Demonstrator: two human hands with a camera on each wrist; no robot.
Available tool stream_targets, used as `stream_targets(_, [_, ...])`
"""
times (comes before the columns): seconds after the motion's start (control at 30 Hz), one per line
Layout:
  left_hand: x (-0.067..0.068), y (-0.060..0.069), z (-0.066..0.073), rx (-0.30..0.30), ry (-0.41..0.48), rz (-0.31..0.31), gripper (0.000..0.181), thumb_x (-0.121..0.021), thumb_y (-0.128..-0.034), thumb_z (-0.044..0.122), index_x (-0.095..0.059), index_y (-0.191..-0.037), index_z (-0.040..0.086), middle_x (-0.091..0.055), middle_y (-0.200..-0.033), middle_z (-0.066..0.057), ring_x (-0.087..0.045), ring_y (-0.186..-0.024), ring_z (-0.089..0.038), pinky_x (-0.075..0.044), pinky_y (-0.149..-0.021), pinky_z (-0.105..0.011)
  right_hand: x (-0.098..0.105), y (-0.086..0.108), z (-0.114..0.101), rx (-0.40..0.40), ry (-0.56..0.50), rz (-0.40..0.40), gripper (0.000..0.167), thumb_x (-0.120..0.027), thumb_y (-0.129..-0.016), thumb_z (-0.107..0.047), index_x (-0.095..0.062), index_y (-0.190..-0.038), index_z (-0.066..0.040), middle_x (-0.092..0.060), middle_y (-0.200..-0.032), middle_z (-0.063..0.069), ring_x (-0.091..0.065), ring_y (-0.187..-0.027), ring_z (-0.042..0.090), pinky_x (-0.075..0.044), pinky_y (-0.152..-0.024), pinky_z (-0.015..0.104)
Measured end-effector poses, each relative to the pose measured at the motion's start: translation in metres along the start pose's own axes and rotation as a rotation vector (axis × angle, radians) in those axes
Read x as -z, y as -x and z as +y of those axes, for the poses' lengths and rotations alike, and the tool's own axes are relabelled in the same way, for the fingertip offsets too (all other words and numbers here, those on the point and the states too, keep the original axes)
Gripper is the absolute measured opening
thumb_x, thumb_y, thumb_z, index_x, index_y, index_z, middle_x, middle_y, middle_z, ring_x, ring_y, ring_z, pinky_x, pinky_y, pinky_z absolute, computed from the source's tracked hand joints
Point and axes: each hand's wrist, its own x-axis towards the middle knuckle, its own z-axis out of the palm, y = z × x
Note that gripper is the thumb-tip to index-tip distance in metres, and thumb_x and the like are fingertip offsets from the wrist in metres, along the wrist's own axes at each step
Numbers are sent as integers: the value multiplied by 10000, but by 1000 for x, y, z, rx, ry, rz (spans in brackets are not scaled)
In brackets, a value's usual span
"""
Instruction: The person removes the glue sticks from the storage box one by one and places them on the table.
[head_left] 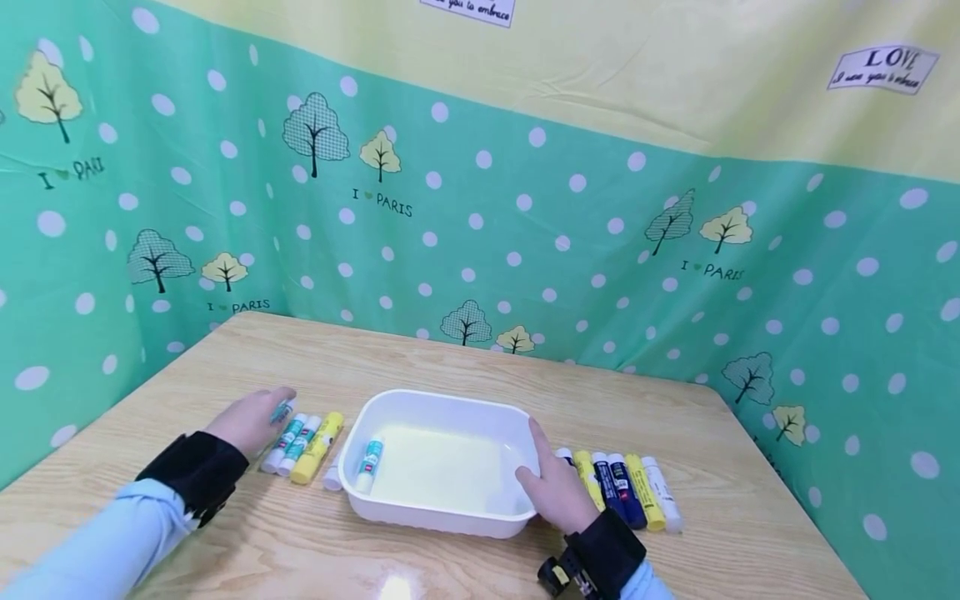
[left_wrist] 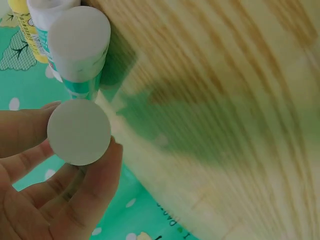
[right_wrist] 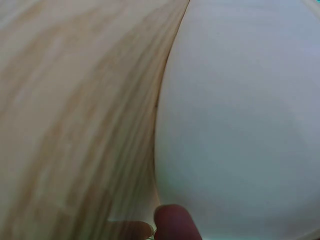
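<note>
My left hand (head_left: 251,419) pinches a teal-and-white glue stick (left_wrist: 79,132) between thumb and fingers; the left wrist view faces its round white end. Beside that hand, two more teal-and-white glue sticks and a yellow glue stick (head_left: 318,450) lie side by side on the table. A white plastic basin (head_left: 435,518) stands in the middle, with one teal-and-white glue stick (head_left: 370,465) inside, leaning at its left wall. At the basin's right side, my right hand (head_left: 561,487) grips the rim, its thumb over the inner side.
Right of the basin lies a row of several glue sticks, among them dark blue ones (head_left: 626,492), yellow ones (head_left: 643,492) and a white one (head_left: 662,494). A white stick end (head_left: 332,477) shows against the basin's left side. A patterned curtain (head_left: 480,233) hangs behind the wooden table (head_left: 300,542).
</note>
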Motion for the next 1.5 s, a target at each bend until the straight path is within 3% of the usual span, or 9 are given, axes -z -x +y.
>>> stream_targets(0.23, [-3, -4, -2, 23, 27, -63, 402, -549, -741, -20, -442, -1115, -116, -506, -1037, -328, -481, -962, -451, -395, -793, -508, -1, 0, 1, 10, 9, 10, 677, -427, -839, -183, -41, -1395, -156, -385, -1278, 243, -541, -589, 165, -400, -440, 282])
stream_targets(0.63, [-8, -5, -4, 34, 76, -130, 405, -518, -759, -24, -426, -1143, -116, -483, -1073, -334, -465, -992, -451, -380, -817, -516, -1, 0, 1, 6, 16, 17, 679, -433, -834, -183, -51, -1395, -161, -371, -1290, 239, -541, -618, 168, -397, -442, 276])
stream_targets(0.73, [-7, -5, -3, 47, 82, -147, 376, -502, -769, -31, -434, -1131, -107, -538, -932, -267, -522, -853, -362, -420, -741, -450, 0, 0, 2, 2, 11, 9, 680, -430, -835, -188, -46, -1395, -167, -369, -1290, 242, -536, -580, 168, -394, -434, 284])
stream_targets(0.87, [-6, -4, -2, 25, 83, -140, 334, -495, -762, -41, -457, -1088, -103, -504, -741, -110, -456, -668, -211, -396, -609, -344, 0, -1, 3, 10, 14, 6, 680, -429, -836, -192, -44, -1395, -167, -363, -1297, 237, -552, -638, 172, -402, -458, 269])
stream_targets(1.0, [-5, -3, -1, 17, 85, -134, 331, -499, -760, -41, -461, -1083, -103, -504, -739, -102, -453, -666, -204, -393, -605, -335, 0, 0, 3, 18, 24, 8, 678, -430, -835, -194, -48, -1395, -160, -363, -1299, 233, -555, -702, 175, -406, -480, 254])
stream_targets(1.37, [-7, -3, 1, 16, 100, -152, 335, -493, -769, -40, -456, -1097, -97, -501, -745, -95, -451, -668, -197, -393, -608, -330, 0, 1, 1, 19, 12, 10, 677, -425, -838, -189, -41, -1395, -155, -402, -1254, 255, -528, -565, 158, -390, -438, 285])
stream_targets(1.5, [-7, -2, 4, 2, 98, -153, 336, -496, -766, -44, -458, -1094, -103, -485, -724, -79, -439, -651, -188, -379, -593, -313, 0, 1, 2, 18, 10, 9, 678, -427, -839, -193, -41, -1395, -159, -385, -1272, 254, -537, -614, 157, -395, -452, 277])
